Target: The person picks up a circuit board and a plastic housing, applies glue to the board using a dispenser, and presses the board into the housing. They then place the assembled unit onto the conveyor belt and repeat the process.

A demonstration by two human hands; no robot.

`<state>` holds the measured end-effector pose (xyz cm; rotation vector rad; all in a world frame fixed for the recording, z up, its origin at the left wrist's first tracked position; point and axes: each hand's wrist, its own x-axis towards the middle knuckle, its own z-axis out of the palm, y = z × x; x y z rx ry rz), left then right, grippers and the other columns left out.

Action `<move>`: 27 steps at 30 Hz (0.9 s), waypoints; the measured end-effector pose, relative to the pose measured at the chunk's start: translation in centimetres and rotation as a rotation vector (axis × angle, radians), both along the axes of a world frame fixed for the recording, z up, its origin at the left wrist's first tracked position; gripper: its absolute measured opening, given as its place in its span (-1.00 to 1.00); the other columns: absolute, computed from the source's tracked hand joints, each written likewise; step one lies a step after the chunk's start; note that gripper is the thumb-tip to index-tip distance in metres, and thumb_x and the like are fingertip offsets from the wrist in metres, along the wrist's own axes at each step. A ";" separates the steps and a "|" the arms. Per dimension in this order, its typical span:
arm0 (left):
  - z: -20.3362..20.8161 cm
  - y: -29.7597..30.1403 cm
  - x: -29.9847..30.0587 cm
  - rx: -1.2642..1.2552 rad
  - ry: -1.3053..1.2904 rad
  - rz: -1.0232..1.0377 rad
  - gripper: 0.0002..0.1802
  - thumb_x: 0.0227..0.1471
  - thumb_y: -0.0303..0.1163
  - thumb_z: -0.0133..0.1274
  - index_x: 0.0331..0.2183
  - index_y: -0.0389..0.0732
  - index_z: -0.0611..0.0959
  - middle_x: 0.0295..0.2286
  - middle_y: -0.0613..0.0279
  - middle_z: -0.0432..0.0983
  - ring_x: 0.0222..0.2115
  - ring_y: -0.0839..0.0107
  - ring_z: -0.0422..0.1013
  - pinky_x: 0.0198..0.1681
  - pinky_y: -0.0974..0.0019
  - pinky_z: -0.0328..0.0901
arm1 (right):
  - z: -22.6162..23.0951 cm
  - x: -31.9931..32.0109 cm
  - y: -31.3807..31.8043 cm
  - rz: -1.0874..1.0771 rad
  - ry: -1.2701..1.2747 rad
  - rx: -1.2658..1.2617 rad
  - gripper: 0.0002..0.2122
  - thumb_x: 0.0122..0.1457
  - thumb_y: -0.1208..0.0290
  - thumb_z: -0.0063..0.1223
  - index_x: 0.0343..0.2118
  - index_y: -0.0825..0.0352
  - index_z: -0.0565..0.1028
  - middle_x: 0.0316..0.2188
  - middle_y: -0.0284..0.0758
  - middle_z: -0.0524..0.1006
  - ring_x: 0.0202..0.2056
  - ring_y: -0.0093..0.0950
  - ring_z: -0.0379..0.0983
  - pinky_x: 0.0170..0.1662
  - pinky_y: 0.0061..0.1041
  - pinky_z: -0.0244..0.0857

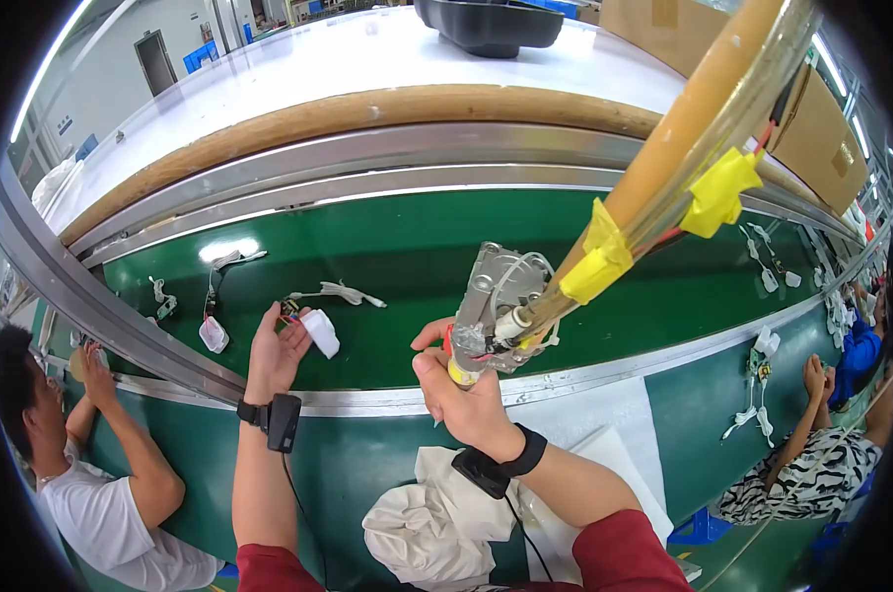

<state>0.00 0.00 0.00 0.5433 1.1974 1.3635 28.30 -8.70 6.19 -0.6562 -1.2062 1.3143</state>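
My left hand [281, 347] is over the green belt, palm turned up, with its fingers apart. At its fingertips are a small circuit board [290, 305] with red and blue wires and a white plastic housing [320, 333]; a white cable [346, 292] trails off to the right. Whether the fingertips bear any of their weight is hard to see. My right hand [466, 400] is wrapped round the lower end of a hose-fed dispensing gun [500, 306], a grey metal body with a red part by the fingers. Its nozzle tip is hidden.
Wired white assemblies [213, 333] lie on the belt [407, 237] at left and right. A thick taped hose [653, 187] slants down from the upper right. Crumpled cloth [431, 523] lies before me. Co-workers sit to the left [101, 464] and right [811, 464]. A metal frame post [121, 296] crosses the left.
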 end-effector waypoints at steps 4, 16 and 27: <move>1.4 -1.6 2.2 0.072 -0.313 0.042 -0.57 0.18 -0.11 -0.18 -0.08 -0.24 0.39 -0.19 -0.03 0.51 -0.33 0.33 0.48 -0.23 0.35 0.39 | 0.2 0.7 0.1 -0.012 -0.002 -0.008 -0.85 0.24 0.51 -0.12 -0.17 0.37 0.25 -0.72 -0.48 0.26 -0.76 -0.73 0.13 -0.70 -0.70 0.02; 1.0 -9.6 5.7 -0.247 -0.357 -0.623 -0.54 0.19 -0.23 -0.11 0.05 -0.29 0.38 -0.19 0.09 0.50 -0.28 0.39 0.46 -0.35 0.42 0.42 | 2.6 1.4 0.4 -0.051 -0.026 -0.076 -0.84 0.27 0.44 -0.16 -0.16 0.36 0.25 -0.77 -0.49 0.20 -0.80 -0.71 0.07 -0.72 -0.67 -0.03; -1.3 -8.4 10.5 0.042 -0.067 -1.037 -0.60 0.07 -0.56 0.04 -0.02 -0.29 0.41 -0.14 0.19 0.48 -0.15 0.48 0.42 -0.05 0.39 0.33 | 2.8 1.0 0.6 -0.074 -0.011 -0.074 -0.79 0.30 0.33 -0.19 -0.15 0.35 0.23 -0.78 -0.48 0.14 -0.80 -0.70 0.03 -0.72 -0.66 -0.07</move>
